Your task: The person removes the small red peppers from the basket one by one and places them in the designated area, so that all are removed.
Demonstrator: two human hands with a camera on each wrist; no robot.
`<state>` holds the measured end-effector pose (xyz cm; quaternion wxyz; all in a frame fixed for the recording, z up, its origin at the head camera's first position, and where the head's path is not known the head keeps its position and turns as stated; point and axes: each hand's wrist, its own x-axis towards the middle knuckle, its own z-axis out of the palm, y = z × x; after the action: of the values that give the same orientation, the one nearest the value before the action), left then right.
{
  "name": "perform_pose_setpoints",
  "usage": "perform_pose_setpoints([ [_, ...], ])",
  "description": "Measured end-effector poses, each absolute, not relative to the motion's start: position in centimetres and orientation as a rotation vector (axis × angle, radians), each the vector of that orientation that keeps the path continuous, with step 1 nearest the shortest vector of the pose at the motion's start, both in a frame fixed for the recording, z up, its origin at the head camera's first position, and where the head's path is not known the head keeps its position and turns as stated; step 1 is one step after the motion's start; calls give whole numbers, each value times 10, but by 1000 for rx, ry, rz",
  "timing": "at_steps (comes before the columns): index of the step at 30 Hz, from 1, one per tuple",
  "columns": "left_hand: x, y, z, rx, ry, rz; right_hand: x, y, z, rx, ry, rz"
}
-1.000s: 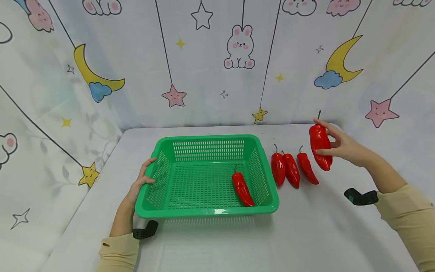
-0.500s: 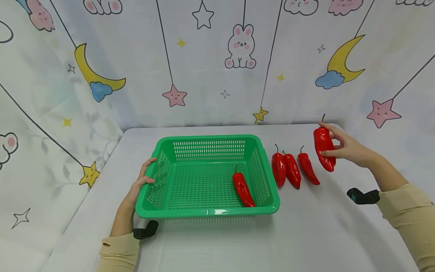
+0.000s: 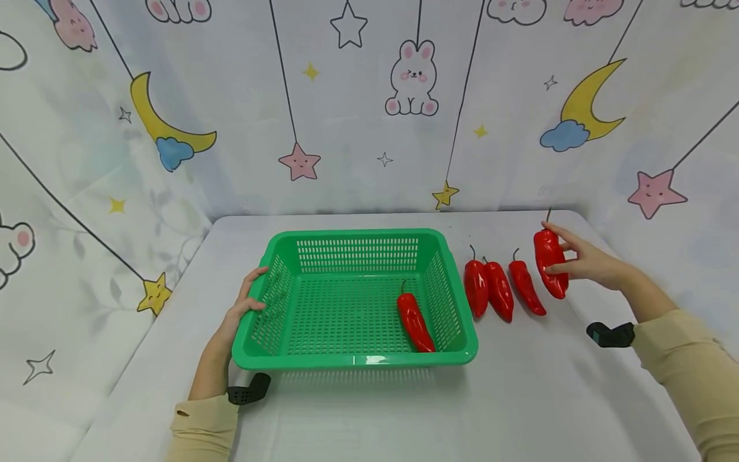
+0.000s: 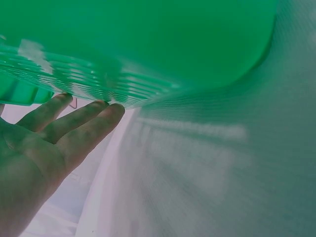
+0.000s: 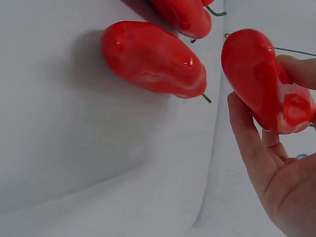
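My right hand (image 3: 589, 262) pinches a glossy red chili pepper (image 3: 550, 256) with a thin stem, thumb on one side and fingers on the other. That pepper hangs nearly upright at the table's far right; whether its tip touches the table I cannot tell. In the right wrist view, another red chili pepper (image 5: 153, 59) lies next to the held one (image 5: 252, 74). At the left end of a green basket (image 3: 355, 360), my left hand (image 3: 237, 308) holds the rim, with several fingers (image 4: 89, 131) against the outer wall. One red chili pepper (image 3: 414, 324) lies inside the basket.
Three red chili peppers lie on the white table (image 3: 531, 385) between the basket and my right hand: one (image 3: 476, 289) by the rim, one (image 3: 499, 292) beside it, one (image 3: 525, 289) farther right. A cartoon-printed cloth (image 3: 358, 115) rises behind the table.
My right hand has come down with the chili pepper, after a small shift to the right. The left hand and the basket stay in place; the head view has shifted slightly.
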<state>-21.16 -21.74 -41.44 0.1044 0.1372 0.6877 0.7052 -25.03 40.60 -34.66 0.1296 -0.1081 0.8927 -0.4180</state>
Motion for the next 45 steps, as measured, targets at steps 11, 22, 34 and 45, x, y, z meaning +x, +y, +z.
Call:
perform_pose_setpoints([
  [11,-214,-218,-413,402,2044,2073,-265,407,-372,-194,2531,-1194],
  [22,-215,-218,-413,405,2039,2072,-266,411,-393,-115,2469,-1154],
  [34,-214,-218,-413,403,2044,2069,-266,402,-399,-64,2409,-1124],
  [45,-213,-217,-414,428,2008,2084,-265,400,-404,-21,2392,-1108],
])
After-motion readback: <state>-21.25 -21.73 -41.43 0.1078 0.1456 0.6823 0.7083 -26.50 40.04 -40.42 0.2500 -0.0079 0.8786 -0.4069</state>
